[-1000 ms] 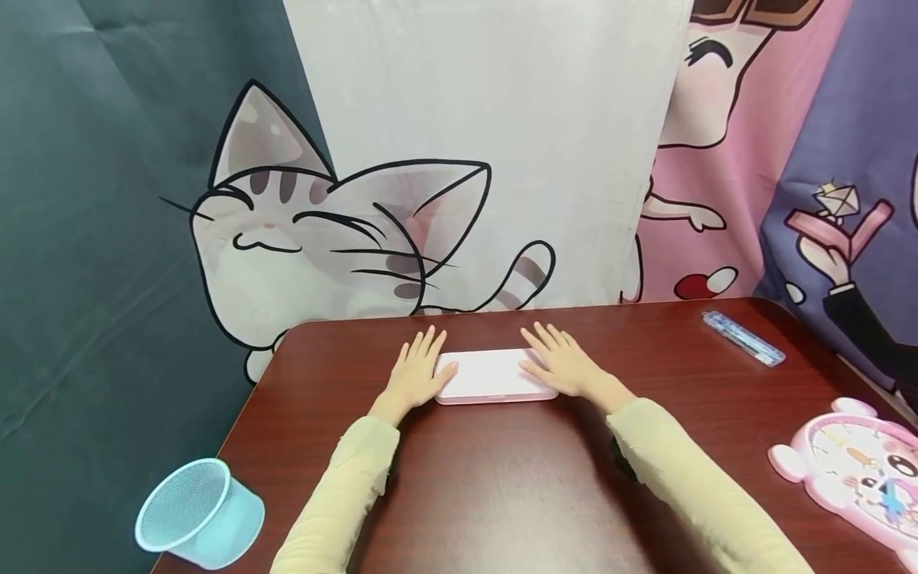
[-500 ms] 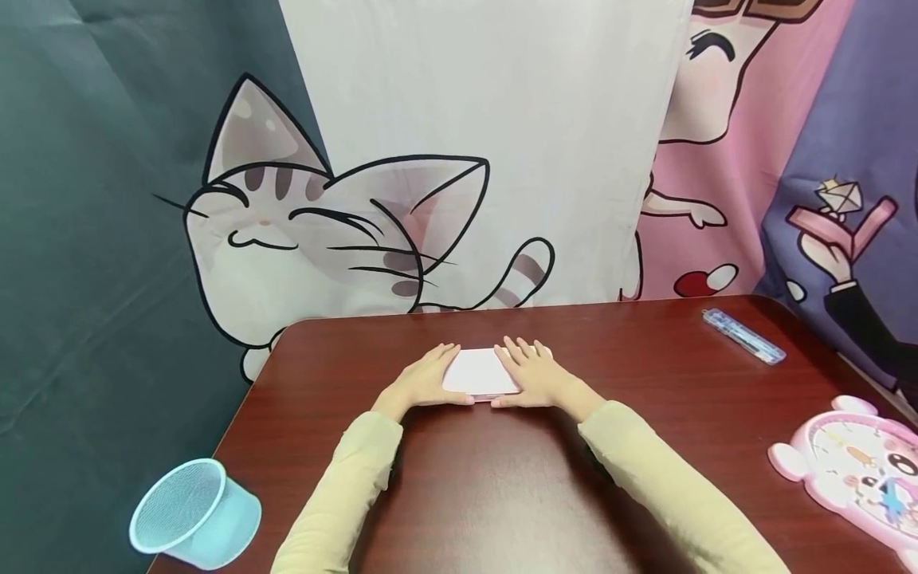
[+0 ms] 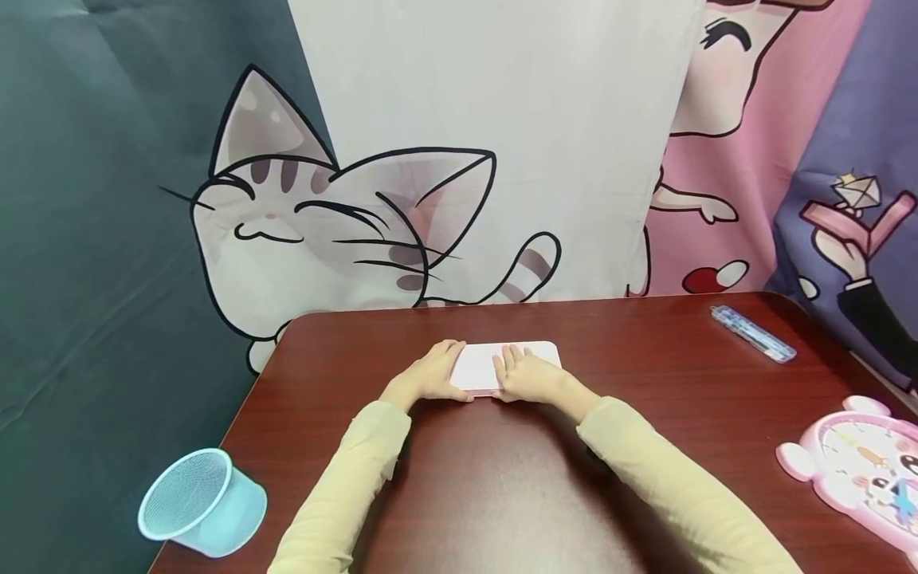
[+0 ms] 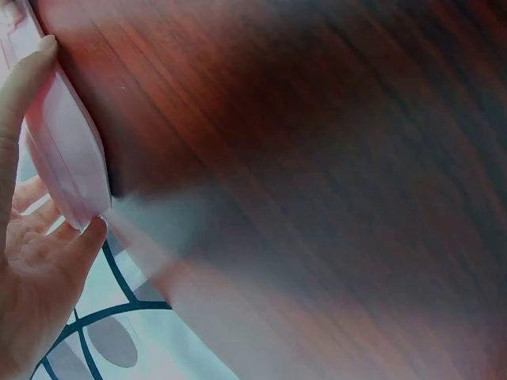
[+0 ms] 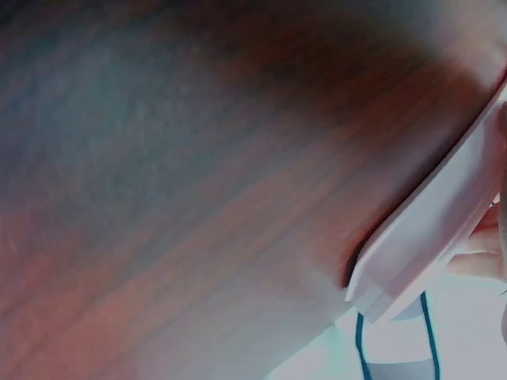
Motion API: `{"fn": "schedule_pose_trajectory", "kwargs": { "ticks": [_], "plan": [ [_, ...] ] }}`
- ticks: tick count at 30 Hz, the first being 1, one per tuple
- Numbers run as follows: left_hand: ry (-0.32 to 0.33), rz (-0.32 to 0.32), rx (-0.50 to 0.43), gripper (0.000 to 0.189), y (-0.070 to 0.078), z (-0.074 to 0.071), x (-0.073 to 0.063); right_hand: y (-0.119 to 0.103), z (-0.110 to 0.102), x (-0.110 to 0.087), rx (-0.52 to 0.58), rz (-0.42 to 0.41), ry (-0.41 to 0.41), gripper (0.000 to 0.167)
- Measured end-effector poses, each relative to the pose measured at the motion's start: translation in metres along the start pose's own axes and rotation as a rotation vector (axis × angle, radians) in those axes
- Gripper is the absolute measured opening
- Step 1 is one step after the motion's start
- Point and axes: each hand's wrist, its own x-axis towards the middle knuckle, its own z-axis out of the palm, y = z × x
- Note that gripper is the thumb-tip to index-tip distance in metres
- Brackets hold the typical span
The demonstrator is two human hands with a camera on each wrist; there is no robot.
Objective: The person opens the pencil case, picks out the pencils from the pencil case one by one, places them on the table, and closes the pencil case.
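Observation:
A flat, pink-sided case [image 3: 476, 367] with a white lid lies closed near the far side of the table. My left hand [image 3: 428, 373] grips its left end, thumb along the front edge and fingers round the far corner. In the left wrist view, the case's pink side [image 4: 71, 150] shows between the left thumb [image 4: 28, 75] and the other fingers. My right hand [image 3: 529, 376] lies over the right half, bent fingers on the lid and thumb at the front edge. Part of the right hand [image 5: 482, 249] appears behind the case [image 5: 444, 210] in the right wrist view.
A light blue mesh basket [image 3: 237, 514] stands at the table's near left edge. To the right lies a pink cartoon-animal clock [image 3: 835, 470]. A slim blue-and-clear packet [image 3: 753, 333] rests at the back right. Behind the brown table [image 3: 502, 494] hangs a printed curtain [image 3: 574, 119].
Both hands came in from beside the case, thumbs moving to its front edge. The right hand's fingers then bent over the lid, uncovering its right corner.

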Motion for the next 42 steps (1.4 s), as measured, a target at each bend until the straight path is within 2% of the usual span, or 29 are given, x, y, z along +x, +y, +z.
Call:
{"fn": "schedule_pose_trajectory", "kwargs": {
  "ticks": [4, 9, 11, 14, 16, 18, 20, 22, 24, 27, 30, 33, 36, 39, 42],
  "plan": [
    [-0.006, -0.008, -0.001, 0.095, 0.004, -0.001, 0.003, -0.003, -0.004, 0.0, -0.062, -0.052, -0.037, 0.049],
    [-0.026, -0.01, -0.013, 0.097, 0.005, 0.0, 0.004, -0.005, -0.006, 0.0, -0.105, -0.075, -0.063, 0.047],
    [-0.03, -0.014, -0.018, 0.098, 0.004, 0.0, 0.003, -0.006, -0.006, 0.002, -0.102, -0.069, -0.038, 0.046],
    [-0.004, -0.014, -0.039, 0.099, 0.001, 0.001, 0.0, -0.004, -0.002, 0.004, -0.087, -0.049, 0.078, 0.045],
    [0.015, -0.001, -0.061, 0.099, -0.001, 0.003, -0.002, 0.0, -0.001, 0.003, 0.015, -0.016, 0.122, 0.043],
    [0.017, 0.014, -0.081, 0.1, -0.003, 0.003, -0.003, 0.007, 0.001, -0.003, 0.185, 0.026, 0.111, 0.048],
    [0.01, 0.027, -0.097, 0.1, -0.004, 0.003, -0.003, 0.017, 0.001, -0.012, 0.392, 0.089, 0.04, 0.059],
    [-0.004, 0.03, -0.115, 0.101, -0.005, 0.001, -0.002, 0.027, 0.0, -0.023, 0.592, 0.191, -0.032, 0.074],
    [-0.018, 0.033, -0.127, 0.1, -0.006, -0.003, -0.001, 0.037, 0.002, -0.033, 0.74, 0.288, -0.084, 0.085],
    [-0.048, 0.018, -0.152, 0.095, -0.006, -0.01, 0.001, 0.049, 0.001, -0.047, 0.901, 0.4, -0.09, 0.087],
    [-0.064, -0.013, -0.222, 0.088, -0.008, -0.017, 0.002, 0.058, 0.0, -0.055, 0.992, 0.468, -0.045, 0.079],
    [0.001, -0.022, -0.287, 0.083, -0.01, -0.023, 0.001, 0.066, -0.003, -0.056, 1.045, 0.535, 0.033, 0.062],
    [0.14, -0.027, -0.291, 0.089, -0.012, -0.026, -0.003, 0.074, -0.005, -0.053, 1.059, 0.606, 0.137, 0.043],
    [0.278, -0.022, -0.23, 0.098, -0.013, -0.026, -0.007, 0.079, -0.005, -0.046, 1.072, 0.714, 0.253, 0.031],
    [0.353, 0.006, -0.108, 0.098, -0.016, -0.025, -0.007, 0.081, -0.003, -0.038, 1.172, 0.859, 0.37, 0.028]
  ]
}}
